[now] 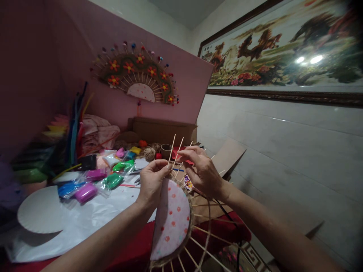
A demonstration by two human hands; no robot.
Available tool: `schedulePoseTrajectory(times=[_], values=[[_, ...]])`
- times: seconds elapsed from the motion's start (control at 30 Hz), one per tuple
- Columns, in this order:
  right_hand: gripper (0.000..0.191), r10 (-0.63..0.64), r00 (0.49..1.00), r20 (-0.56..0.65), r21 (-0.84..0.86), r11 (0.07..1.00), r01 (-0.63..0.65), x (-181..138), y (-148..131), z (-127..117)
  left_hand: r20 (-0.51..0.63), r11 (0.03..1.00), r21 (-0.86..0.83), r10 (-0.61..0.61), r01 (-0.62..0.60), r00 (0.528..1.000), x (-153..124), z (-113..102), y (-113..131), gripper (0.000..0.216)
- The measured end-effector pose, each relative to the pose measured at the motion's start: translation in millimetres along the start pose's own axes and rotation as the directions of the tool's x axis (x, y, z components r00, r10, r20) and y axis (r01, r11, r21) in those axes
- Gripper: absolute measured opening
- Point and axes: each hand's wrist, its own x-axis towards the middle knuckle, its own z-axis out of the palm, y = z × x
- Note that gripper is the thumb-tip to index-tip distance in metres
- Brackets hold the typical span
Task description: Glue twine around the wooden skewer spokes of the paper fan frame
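Text: none legible | framed picture (283, 56): corner marks (208, 49) (too small to read)

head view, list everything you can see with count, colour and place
Half-round panel: one, pink with red flowers, front centre
Sticks: many, pale, around the panel's curved edge
Decorated fan: one, brown with orange flowers, on the board
Board: one, pink, behind the table
Framed picture: one, multicoloured, upper right wall
Packets: roughly ten, mixed colours, table's left
Cut disc: one, white, far left
Twine ball: one clearly seen, beige, behind the hands
Cup: one, dark, beside the twine
Tablecloth: one, red, below
Left hand: one, bare, pinching a stick
Right hand: one, bare, fingers apart near the sticks
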Motion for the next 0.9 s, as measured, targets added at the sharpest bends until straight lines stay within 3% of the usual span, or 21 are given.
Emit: schedulePoseTrajectory(times=[0.47, 0.67, 0.77, 0.9], values=[[0.035, -0.002, 1.0, -0.023, 0.012, 1.0, 0.002, -0.1, 1.5, -3.1, -0.021, 1.0, -0.011, 0.016, -0.017, 1.0, 1.0, 0.3, -0.2, 0.021], [0.028, 0.077, 0.983, -0.166, 0.078, 0.995, -0.065, -5.1, 7.0, -21.5, -0.119, 0.998, -0.056, 0.022, -0.029, 0.993, 17.9, -4.9, 7.4, 0.029], [0.018, 0.227, 0.926, -0.303, 0.167, 0.969, -0.183, -13.2, 19.9, -31.6, -0.179, 0.997, -0.063, 0.036, -0.048, 0.983, 31.8, -11.3, 15.7, 0.03], [0.015, 0.501, 0.721, -0.478, 0.395, 0.856, -0.333, -30.6, 51.3, -34.7, -0.243, 0.996, -0.069, 0.041, -0.06, 0.969, 48.2, -21.0, 27.6, 0.026]])
